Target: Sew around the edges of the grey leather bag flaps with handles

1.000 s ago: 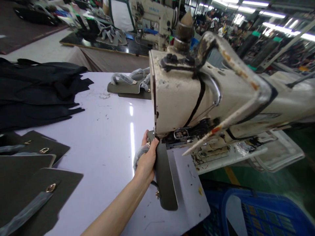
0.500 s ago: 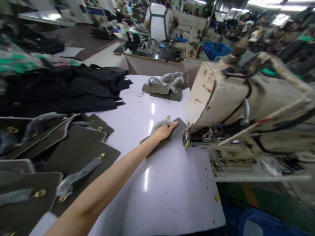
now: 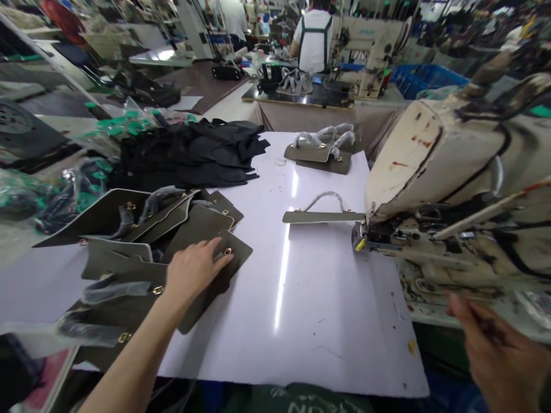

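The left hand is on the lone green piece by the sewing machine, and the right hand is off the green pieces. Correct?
Not quite: the head view shows the left hand at the green pile, not the lone green piece. The right hand is indeed off both.

On the table (image 3: 241, 350), piled panels (image 3: 198, 226) lie at nine o'clock, heaped cut pieces (image 3: 193, 152) at eleven; a lone panel (image 3: 325, 217) lies at two, beside the sewing machine (image 3: 400, 155) at three, stacked panels (image 3: 310, 152) behind it at one.
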Demonstrator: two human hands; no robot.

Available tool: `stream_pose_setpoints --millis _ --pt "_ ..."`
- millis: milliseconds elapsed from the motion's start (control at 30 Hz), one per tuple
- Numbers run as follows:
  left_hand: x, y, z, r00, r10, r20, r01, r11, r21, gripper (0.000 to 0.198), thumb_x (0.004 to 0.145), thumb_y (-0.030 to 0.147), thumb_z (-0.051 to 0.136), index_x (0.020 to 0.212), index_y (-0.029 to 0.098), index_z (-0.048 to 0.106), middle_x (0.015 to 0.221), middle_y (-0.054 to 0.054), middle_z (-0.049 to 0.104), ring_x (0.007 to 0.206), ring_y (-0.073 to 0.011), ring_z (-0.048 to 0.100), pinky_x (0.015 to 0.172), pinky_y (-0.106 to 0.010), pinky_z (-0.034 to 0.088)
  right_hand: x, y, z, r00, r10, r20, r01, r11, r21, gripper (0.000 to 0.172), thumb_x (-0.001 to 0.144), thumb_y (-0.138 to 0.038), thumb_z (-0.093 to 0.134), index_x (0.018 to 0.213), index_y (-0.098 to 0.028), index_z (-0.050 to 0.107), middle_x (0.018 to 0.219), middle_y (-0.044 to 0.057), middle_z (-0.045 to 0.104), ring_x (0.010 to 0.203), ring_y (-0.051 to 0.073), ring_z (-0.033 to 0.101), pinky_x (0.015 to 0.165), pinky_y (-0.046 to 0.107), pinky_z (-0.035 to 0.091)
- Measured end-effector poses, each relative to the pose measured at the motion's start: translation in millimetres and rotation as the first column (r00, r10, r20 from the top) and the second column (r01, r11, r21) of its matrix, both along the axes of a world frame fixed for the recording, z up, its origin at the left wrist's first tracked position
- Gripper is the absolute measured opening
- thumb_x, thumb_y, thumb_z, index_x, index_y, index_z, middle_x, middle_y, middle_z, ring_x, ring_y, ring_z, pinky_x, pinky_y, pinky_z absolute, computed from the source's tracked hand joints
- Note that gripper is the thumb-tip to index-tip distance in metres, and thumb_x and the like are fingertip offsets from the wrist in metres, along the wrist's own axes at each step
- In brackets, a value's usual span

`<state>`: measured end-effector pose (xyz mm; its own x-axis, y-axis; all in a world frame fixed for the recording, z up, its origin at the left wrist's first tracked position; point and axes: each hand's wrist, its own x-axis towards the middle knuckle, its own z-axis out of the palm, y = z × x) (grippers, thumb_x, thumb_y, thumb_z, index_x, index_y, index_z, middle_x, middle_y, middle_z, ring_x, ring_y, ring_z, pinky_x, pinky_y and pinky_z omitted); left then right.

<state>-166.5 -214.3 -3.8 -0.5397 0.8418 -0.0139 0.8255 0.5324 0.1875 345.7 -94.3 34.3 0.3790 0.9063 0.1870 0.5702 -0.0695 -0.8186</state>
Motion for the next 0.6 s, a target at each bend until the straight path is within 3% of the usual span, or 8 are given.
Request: stream_pose_setpoints --millis 100,233,267,333,433,467,533,600 --pt "-17.7 -34.0 -4.8 0.982 0.118 0.149 -0.111 0.992 -0.053 0.055 0.070 0.055 0.080 0.114 0.022 0.076 0.074 -0.008 0.069 0.068 -0.0289 0.065 0.075 -0.037 0.049 -37.5 -10.9 -33.2 0.960 0.275 -0.044 -0.279 0.947 -0.162 0.040 0.074 -0.058 0.077 0.095 -0.025 0.083 0.092 0.010 0.080 0.086 0.035 0.075 0.083 0.049 0.060" --pt "7.2 -26.6 -1.6 0.885 0.014 0.465 -0.072 0.992 0.106 0.051 0.067 0.042 0.083 0.115 0.025 0.080 0.071 -0.005 0.071 0.059 -0.0237 0.061 0.064 -0.030 0.047 -101.9 -26.7 -49.2 0.776 0.588 -0.230 -0.630 0.737 -0.243 0.039 0.086 -0.053 0.070 0.106 -0.022 0.083 0.105 0.010 0.080 0.091 0.028 0.074 0.084 0.040 0.060" --pt "16.6 -20.6 3.7 0.851 -0.058 0.521 -0.023 0.989 0.148 0.048 0.069 0.041 0.082 0.115 0.026 0.080 0.078 -0.007 0.074 0.065 -0.0248 0.064 0.068 -0.031 0.050 -115.8 -27.8 -49.2 0.745 0.595 -0.300 -0.663 0.712 -0.234 0.041 0.087 -0.053 0.070 0.109 -0.021 0.082 0.110 0.011 0.079 0.094 0.028 0.074 0.085 0.039 0.060" --pt "34.3 -8.8 20.1 0.789 -0.235 0.568 0.158 0.970 0.183 0.039 0.078 0.042 0.077 0.114 0.029 0.081 0.097 -0.009 0.077 0.082 -0.0268 0.069 0.077 -0.033 0.052 -136.3 -24.8 -45.7 0.730 0.545 -0.412 -0.659 0.720 -0.216 0.047 0.087 -0.054 0.071 0.117 -0.019 0.079 0.118 0.012 0.076 0.105 0.028 0.072 0.092 0.039 0.058" --pt "56.0 5.6 51.5 0.683 -0.522 0.511 0.506 0.842 0.185 0.029 0.092 0.039 0.064 0.117 0.035 0.079 0.099 -0.008 0.075 0.087 -0.0246 0.069 0.079 -0.033 0.052 -149.0 -12.1 -35.1 0.688 0.475 -0.549 -0.669 0.708 -0.225 0.051 0.086 -0.060 0.071 0.114 -0.018 0.079 0.115 0.011 0.076 0.111 0.027 0.069 0.100 0.039 0.053" --pt "62.3 10.0 61.2 0.641 -0.602 0.476 0.593 0.782 0.191 0.028 0.095 0.037 0.061 0.117 0.038 0.079 0.096 -0.007 0.074 0.086 -0.0239 0.067 0.080 -0.034 0.052 -150.2 -8.1 -31.2 0.643 0.470 -0.605 -0.710 0.662 -0.240 0.050 0.085 -0.061 0.071 0.108 -0.017 0.080 0.108 0.010 0.077 0.105 0.026 0.070 0.096 0.038 0.053" --pt "74.2 19.2 76.4 0.552 -0.731 0.402 0.718 0.661 0.216 0.029 0.097 0.031 0.059 0.114 0.041 0.079 0.092 -0.006 0.072 0.091 -0.0245 0.066 0.089 -0.038 0.050 -151.2 -3.3 -25.0 0.511 0.438 -0.739 -0.819 0.508 -0.266 0.048 0.081 -0.061 0.076 0.094 -0.015 0.081 0.088 0.008 0.076 0.087 0.022 0.069 0.083 0.033 0.055" --pt "85.1 28.2 83.0 0.507 -0.802 0.315 0.755 0.589 0.286 0.028 0.096 0.027 0.060 0.109 0.043 0.080 0.098 -0.005 0.073 0.101 -0.0265 0.065 0.100 -0.044 0.045 -153.2 -3.4 -22.3 0.374 0.356 -0.856 -0.897 0.375 -0.236 0.046 0.071 -0.055 0.086 0.087 -0.013 0.079 0.076 0.005 0.073 0.073 0.017 0.065 0.072 0.029 0.053"
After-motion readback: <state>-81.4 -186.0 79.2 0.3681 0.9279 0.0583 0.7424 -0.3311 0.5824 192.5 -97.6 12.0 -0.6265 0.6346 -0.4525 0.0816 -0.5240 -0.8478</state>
